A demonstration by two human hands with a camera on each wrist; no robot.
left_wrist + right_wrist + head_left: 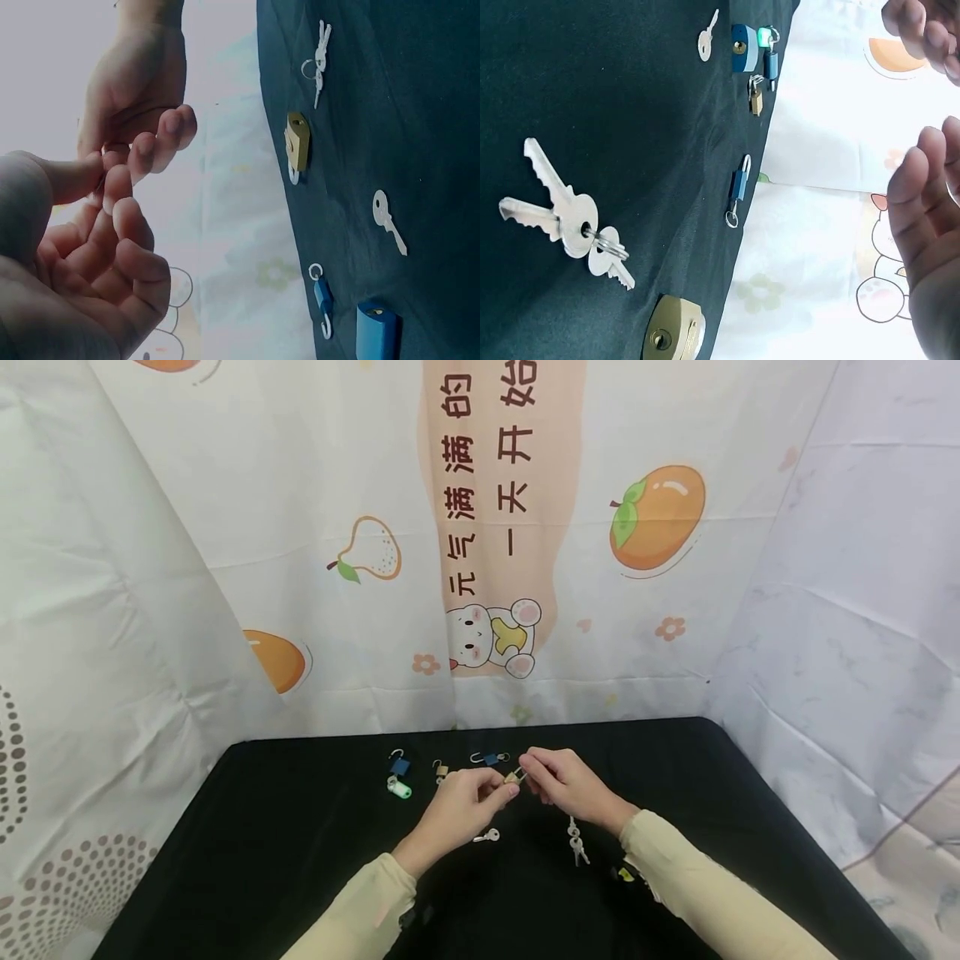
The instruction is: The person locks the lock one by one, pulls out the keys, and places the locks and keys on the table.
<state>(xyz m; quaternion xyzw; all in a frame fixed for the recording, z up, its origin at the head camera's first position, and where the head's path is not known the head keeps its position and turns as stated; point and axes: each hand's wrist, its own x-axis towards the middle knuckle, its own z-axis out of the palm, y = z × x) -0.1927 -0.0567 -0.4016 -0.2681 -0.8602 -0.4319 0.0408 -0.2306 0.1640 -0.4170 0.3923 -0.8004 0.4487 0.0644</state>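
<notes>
Up over the table in the head view, my left hand [468, 802] pinches the body of a small brass padlock [513, 778] between thumb and fingertips. From the other side, my right hand [570, 785] has its thumb and fingers curled at the padlock's shackle end. In the left wrist view the fingertips of my left hand [90, 277] and my right hand [139, 105] meet, and the padlock is hidden behind them. Below the hands lie a single key [491, 835] and a ring of keys [576, 843].
On the black cloth [300, 827] lie a blue padlock [401, 767] with a green tag [400, 788], another small brass padlock [442, 771] and a slim blue padlock [491, 759]. A larger brass padlock [298, 141] and larger blue padlock [376, 334] stand nearer. A printed curtain [337, 610] hangs behind.
</notes>
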